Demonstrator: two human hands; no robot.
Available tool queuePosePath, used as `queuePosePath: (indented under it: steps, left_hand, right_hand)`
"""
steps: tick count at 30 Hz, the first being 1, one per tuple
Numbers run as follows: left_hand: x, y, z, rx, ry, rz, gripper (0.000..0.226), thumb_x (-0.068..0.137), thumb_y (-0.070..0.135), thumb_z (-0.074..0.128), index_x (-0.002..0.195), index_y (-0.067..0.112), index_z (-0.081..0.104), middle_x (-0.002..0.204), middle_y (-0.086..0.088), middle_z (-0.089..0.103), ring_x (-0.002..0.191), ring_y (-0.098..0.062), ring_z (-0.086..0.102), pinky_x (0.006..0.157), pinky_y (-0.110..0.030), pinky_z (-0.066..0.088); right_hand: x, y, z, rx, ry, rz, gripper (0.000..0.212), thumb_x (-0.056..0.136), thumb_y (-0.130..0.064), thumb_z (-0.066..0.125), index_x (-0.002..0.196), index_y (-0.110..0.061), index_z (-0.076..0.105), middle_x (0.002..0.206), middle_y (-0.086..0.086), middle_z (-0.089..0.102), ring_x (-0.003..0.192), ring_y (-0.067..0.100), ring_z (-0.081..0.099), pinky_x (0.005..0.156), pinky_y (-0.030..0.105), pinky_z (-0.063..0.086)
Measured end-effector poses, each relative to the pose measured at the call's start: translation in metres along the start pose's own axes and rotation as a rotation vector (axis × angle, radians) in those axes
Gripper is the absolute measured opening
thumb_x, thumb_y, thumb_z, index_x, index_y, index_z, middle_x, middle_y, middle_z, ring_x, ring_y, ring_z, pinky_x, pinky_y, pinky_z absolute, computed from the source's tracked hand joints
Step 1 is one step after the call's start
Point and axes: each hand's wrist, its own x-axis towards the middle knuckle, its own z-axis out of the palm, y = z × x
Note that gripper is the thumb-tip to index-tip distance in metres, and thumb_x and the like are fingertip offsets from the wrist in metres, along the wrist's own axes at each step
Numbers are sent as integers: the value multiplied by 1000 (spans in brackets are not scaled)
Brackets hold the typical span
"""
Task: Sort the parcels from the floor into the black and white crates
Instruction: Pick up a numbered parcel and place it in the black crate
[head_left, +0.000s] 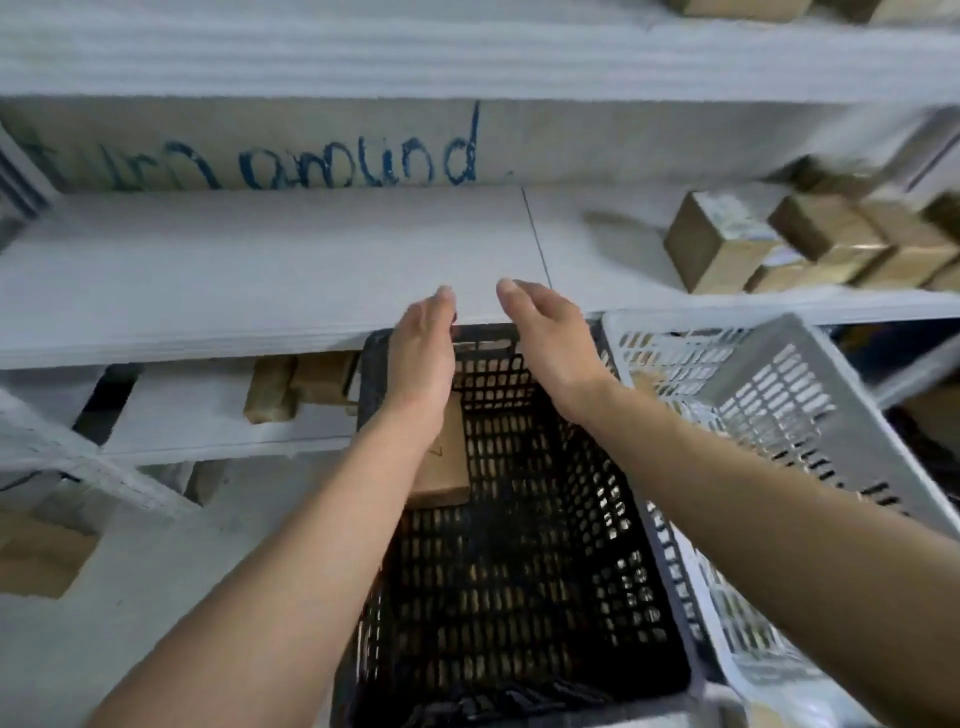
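Black crate (524, 597) open on top; floor bare at middle & near end, room to reach in. One brown parcel (444, 467) takes up its far-left corner, under the left forearm. Shelf (260, 270) front edge runs just over crate's far rim; left grip (421, 348) & right grip (550, 338) sit at that edge w/ a gap between. Shelf top bare left & centre; cardboard boxes (727, 244) crowd its right end. White crate (769, 395) touches black one on the right.
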Motion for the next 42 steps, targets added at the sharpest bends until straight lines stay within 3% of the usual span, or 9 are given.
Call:
queuePosePath:
  steps: [4, 9, 14, 20, 23, 30, 35, 39, 42]
  left_hand:
    - [-49, 47, 12, -14, -335, 236, 63, 87, 64, 38, 127, 18, 55, 122, 5, 60, 107, -6, 60, 96, -33, 45]
    - [-129, 72, 60, -56, -722, 265, 52, 80, 67, 40, 103, 27, 64, 108, 8, 66, 106, -8, 63, 92, -28, 46]
    - [-248, 59, 130, -37, -1192, 229, 61, 80, 70, 32, 112, 27, 62, 117, 6, 63, 111, -7, 61, 104, -33, 39]
    - [-429, 28, 189, -99, -1622, 179, 78, 68, 84, 43, 114, 23, 62, 121, -1, 64, 113, -12, 61, 105, -32, 38]
    - [-518, -2, 209, -97, -1772, 174, 65, 81, 69, 31, 113, 23, 62, 119, -2, 65, 112, -13, 61, 105, -35, 38]
    - [-689, -99, 239, 59, -1911, 36, 60, 86, 59, 29, 112, 16, 60, 113, -3, 66, 105, -14, 63, 91, -25, 44]
    - [-739, -187, 269, 213, -1872, -89, 48, 88, 61, 33, 97, 26, 64, 98, 6, 68, 95, -9, 65, 79, -17, 45]
    - [-752, -278, 290, 445, -1823, -164, 43, 95, 55, 36, 96, 23, 64, 95, 4, 66, 92, -13, 62, 79, -22, 44]
    - [-752, -353, 304, 593, -1835, -199, 39, 96, 53, 34, 94, 25, 62, 91, 7, 65, 89, -10, 61, 75, -20, 45]
  right_hand:
    - [-65, -39, -41, 87, 219, -103, 36, 97, -41, 47, 120, -17, 61, 97, -21, 62, 84, -22, 54, 71, -5, 38]
    - [-164, -49, -103, 149, 518, -124, 19, 98, -34, 48, 103, -24, 63, 90, -15, 67, 82, -15, 58, 73, 5, 43]
    - [-295, -38, -178, 80, 911, -73, 22, 97, -35, 50, 105, -20, 65, 78, -23, 64, 72, -14, 56, 67, 5, 42]
    - [-488, -18, -246, 29, 1374, -17, 27, 92, -42, 51, 104, -23, 67, 86, -21, 66, 85, -8, 59, 79, 14, 46]
    - [-584, -3, -263, 22, 1532, 38, 34, 85, -53, 50, 101, -29, 67, 93, -19, 67, 94, -5, 60, 83, 16, 47]
    - [-764, 73, -290, 180, 1728, 297, 38, 82, -61, 51, 91, -28, 67, 101, -2, 68, 106, 15, 60, 92, 34, 48]
    - [-825, 153, -305, 357, 1749, 480, 25, 93, -48, 51, 87, -26, 61, 73, -25, 70, 73, -11, 64, 58, 8, 47]
    - [-852, 244, -298, 496, 1802, 665, 25, 91, -50, 52, 83, -29, 64, 77, -26, 69, 83, -11, 62, 79, 19, 43]
    - [-864, 321, -289, 596, 1823, 788, 37, 90, -52, 51, 110, -23, 63, 115, -10, 65, 113, 7, 56, 100, 31, 42]
